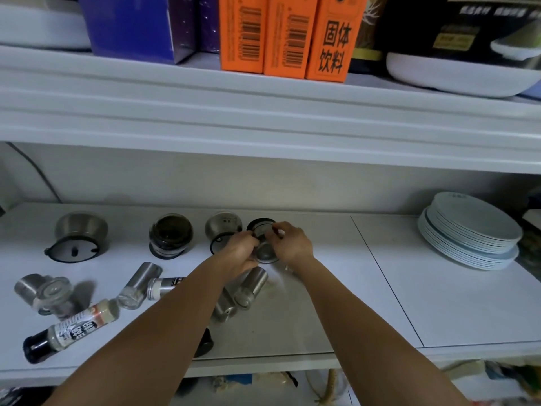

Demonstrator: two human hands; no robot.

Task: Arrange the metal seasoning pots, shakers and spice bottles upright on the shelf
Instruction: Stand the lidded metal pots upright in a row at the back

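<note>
Both my hands grip one metal seasoning pot [265,247] near the back middle of the white shelf [380,288]; my left hand [240,253] is on its left side, my right hand [291,243] holds its black-rimmed lid [260,225] side. Three more metal pots lie tipped along the back: one [77,235] at left, one [171,235] showing dark contents, one [223,230] beside my left hand. Metal shakers [140,284] [251,287] [44,293] lie on their sides in front. A labelled spice bottle [73,328] with a black cap lies at front left.
A stack of pale plates [471,230] stands at the right end of the shelf. The shelf above holds orange boxes [288,33], a purple box [137,24] and a white dish [459,74]. A dark cable [44,177] runs down the back wall at left.
</note>
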